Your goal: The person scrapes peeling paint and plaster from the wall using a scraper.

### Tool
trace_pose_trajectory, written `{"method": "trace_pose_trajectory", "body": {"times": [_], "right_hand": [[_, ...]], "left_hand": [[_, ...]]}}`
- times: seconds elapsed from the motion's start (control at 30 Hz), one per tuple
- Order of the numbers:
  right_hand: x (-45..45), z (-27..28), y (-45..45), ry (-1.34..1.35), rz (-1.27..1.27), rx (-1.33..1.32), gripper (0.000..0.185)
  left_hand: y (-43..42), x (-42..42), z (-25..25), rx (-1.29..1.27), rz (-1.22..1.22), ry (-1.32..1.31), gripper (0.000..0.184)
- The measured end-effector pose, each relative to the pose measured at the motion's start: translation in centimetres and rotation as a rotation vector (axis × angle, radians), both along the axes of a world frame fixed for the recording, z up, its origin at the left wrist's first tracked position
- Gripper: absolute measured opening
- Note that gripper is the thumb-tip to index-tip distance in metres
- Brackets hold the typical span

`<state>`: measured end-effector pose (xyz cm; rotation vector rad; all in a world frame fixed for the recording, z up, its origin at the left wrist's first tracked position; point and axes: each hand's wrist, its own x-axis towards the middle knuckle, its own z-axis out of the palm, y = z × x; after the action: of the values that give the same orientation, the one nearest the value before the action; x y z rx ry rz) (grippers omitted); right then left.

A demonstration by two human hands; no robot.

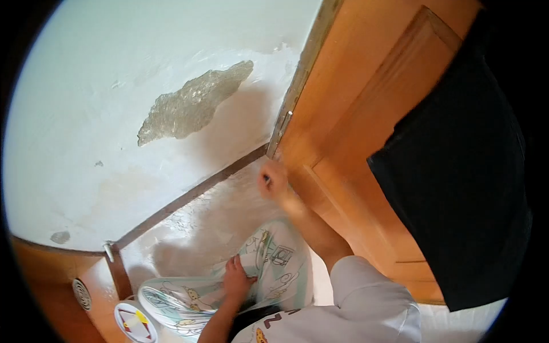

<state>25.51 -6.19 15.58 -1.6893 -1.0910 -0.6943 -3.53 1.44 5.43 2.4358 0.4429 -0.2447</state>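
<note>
My right hand (273, 178) is stretched out in front of the corner where the white wall meets the wooden door (366, 126). Its fingers are curled into a fist, slightly blurred; a small dark spot shows in the curl, and what it holds, if anything, I cannot make out. My left hand (237, 277) lies on my patterned trousers (274, 257), fingers stretched out. On the white wall (143, 51) beyond, a large bare grey patch (194, 103) shows where the surface layer is gone.
A brown skirting strip (194, 191) runs along the wall's foot to the door frame (303, 74). Black cloth (457, 171) hangs at the right. At lower left are a white tub (136, 321) with a coloured label, a round drain cover (82, 294) and a short white pipe (108, 249).
</note>
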Motion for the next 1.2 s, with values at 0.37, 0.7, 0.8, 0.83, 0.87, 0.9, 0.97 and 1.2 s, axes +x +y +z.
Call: {"method": "trace_pose_trajectory", "body": {"times": [0.37,0.7,0.8,0.83,0.87,0.9,0.97,1.2], "right_hand": [[-8.1,-5.4,-4.1,-0.179,0.322,-0.611,0.024],[-8.2,0.3,-2.6,-0.53,0.173,-0.531,0.013],[-8.4,0.2,-2.9,-0.394,0.123,-0.447,0.016],[-8.5,0.2,-3.1,-0.373,0.115,-0.479,0.018],[-8.5,0.3,-3.3,-0.353,0.104,-0.511,0.019],[-8.4,0.7,-3.6,-0.333,0.091,-0.541,0.021],[-9.3,1.7,-4.3,-0.289,0.044,-0.461,0.025],[-14.9,-5.7,-8.4,0.342,-0.474,-0.533,0.034]], "left_hand": [[6.2,6.2,2.9,-1.331,0.309,-0.019,0.052],[4.6,17.6,14.1,-1.328,0.178,0.359,0.022],[3.7,18.9,15.1,-1.256,0.141,0.363,0.018],[2.8,18.8,16.1,-1.146,0.16,0.272,0.012],[2.9,19.1,15.9,-1.139,0.152,0.219,0.011],[3.3,19.5,16.0,-1.129,0.142,0.166,0.01],[3.0,20.1,16.0,-1.121,0.181,0.021,0.013],[5.7,24.4,22.5,0.274,-0.189,-0.617,0.02]]}}
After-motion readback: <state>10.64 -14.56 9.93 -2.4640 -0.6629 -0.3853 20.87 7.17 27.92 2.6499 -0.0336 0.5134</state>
